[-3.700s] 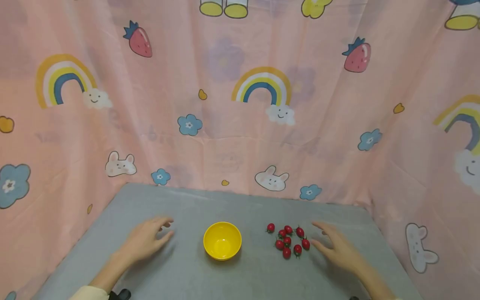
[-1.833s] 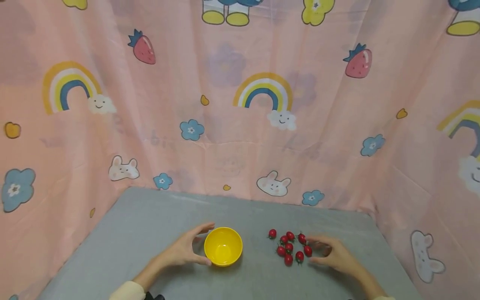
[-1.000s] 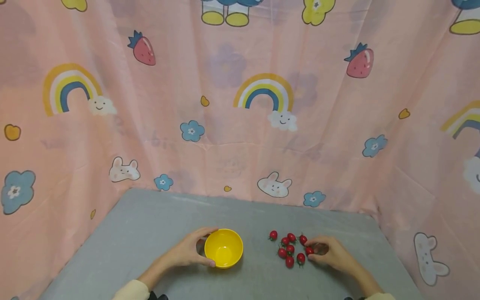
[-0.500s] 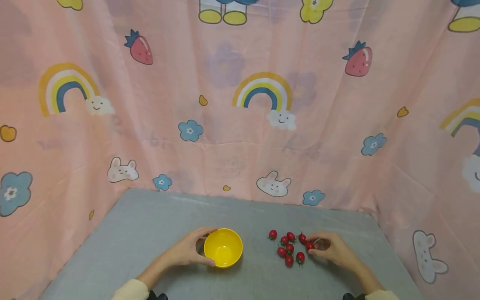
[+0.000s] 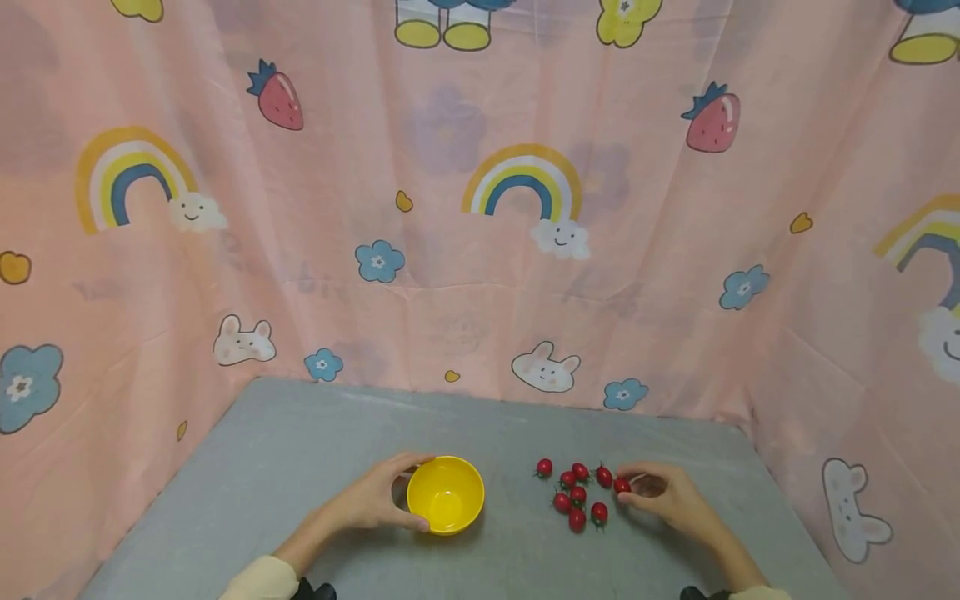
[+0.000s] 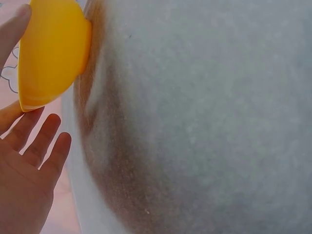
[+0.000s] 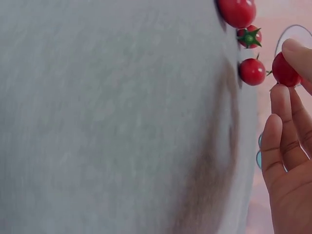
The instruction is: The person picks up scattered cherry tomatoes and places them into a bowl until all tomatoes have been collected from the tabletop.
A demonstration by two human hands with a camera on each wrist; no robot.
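A yellow bowl (image 5: 446, 500) stands upright on the grey table, with nothing inside it. My left hand (image 5: 367, 500) holds the bowl's left side, thumb at the near rim and fingertips at the far rim. In the left wrist view, the bowl's outer wall (image 6: 53, 53) lies between thumb and fingers, the other fingers spread below. To the right, my right hand (image 5: 671, 500) pinches a cherry tomato (image 7: 285, 70) between thumb and fingertips, raised off the table. Several more cherry tomatoes (image 5: 577, 521) with green stems lie in a loose group just left of that hand.
The grey table (image 5: 337, 417) spreads around the bowl and the tomatoes. A pink curtain (image 5: 450, 317) printed with rainbows, strawberries and bunnies hangs behind it and along both sides.
The left hand came in from the left and took hold of the bowl. The right hand closed on the rightmost cherry tomato and moved it slightly up and away from the group.
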